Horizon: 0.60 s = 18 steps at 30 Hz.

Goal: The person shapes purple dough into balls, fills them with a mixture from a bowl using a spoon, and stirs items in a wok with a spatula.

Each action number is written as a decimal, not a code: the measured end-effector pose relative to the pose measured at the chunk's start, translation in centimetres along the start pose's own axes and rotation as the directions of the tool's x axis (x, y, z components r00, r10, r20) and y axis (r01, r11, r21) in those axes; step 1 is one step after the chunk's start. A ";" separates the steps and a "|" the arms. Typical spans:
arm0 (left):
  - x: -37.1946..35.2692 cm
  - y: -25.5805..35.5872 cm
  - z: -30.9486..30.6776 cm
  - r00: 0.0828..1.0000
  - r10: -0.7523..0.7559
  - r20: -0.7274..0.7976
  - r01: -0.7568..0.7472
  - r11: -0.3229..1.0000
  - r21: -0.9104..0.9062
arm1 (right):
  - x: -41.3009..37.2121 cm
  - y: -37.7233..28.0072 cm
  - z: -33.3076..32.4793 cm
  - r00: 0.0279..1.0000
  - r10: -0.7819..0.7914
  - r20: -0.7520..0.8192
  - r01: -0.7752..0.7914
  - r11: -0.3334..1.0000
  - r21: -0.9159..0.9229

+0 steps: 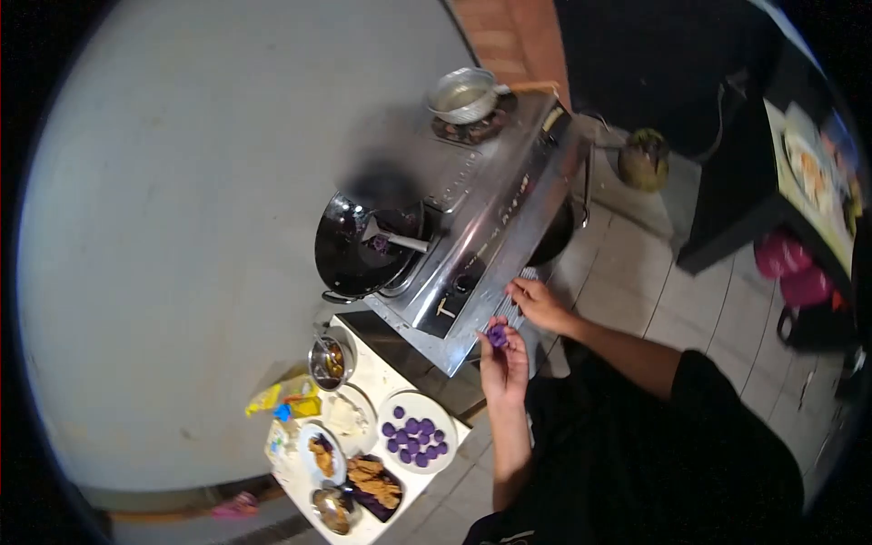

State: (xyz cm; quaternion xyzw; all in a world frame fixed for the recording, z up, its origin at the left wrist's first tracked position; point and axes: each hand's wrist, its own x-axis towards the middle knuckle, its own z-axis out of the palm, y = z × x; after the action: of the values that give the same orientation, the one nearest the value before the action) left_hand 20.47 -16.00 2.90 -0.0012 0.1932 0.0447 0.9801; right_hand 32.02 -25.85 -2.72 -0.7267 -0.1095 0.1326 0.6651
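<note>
Purple dough ball [497, 336] sits just below the frame's centre, pinched at the fingertips of the left hand [505, 361]. It looks light, soft and easily dented, probably a little sticky, so it is best cradled lightly around its sides rather than squeezed. The left hand is curled narrowly around it, palm up. The right hand [540, 304], just above and to the right, lies with its fingers on the front edge of the steel stove [490, 218]; I cannot tell whether it grips anything. To the lower left, a white plate [442, 413] carries more purple balls. A black wok [350, 254] stands on the stove at centre left.
</note>
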 end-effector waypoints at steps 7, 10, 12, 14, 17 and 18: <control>-1.4 1.6 3.7 0.993 0.113 0.042 -0.112 0.994 -0.020 | -2.4 -3.1 -1.2 0.981 -0.057 0.185 0.061 0.998 -0.015; -2.1 2.6 5.0 0.978 0.184 0.104 -0.192 0.978 0.077 | -3.4 -6.3 -1.4 0.955 -0.142 0.261 0.145 0.989 0.011; -2.3 3.0 6.0 0.974 0.222 -0.054 -0.218 0.974 0.064 | -3.8 -9.6 -1.7 0.939 -0.082 0.334 0.088 0.996 -0.005; -2.7 3.1 7.4 0.961 0.274 -0.037 -0.272 0.961 0.041 | -3.1 -10.0 -2.0 0.907 -0.134 0.399 0.155 0.988 -0.020; -2.3 3.5 5.9 0.935 0.325 0.141 -0.319 0.946 -0.058 | -2.8 -12.2 -2.0 0.889 -0.144 0.435 0.173 0.984 -0.027; -2.7 3.6 6.1 0.931 0.343 0.129 -0.335 0.939 -0.074 | -2.5 -12.7 -1.9 0.869 -0.144 0.473 0.181 0.983 -0.032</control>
State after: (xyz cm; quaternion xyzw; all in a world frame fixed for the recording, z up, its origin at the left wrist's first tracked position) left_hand 20.02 -12.53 9.63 0.0105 0.1201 0.2180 0.9685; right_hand 30.50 -27.27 10.18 -0.6858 -0.3326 0.2436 0.5997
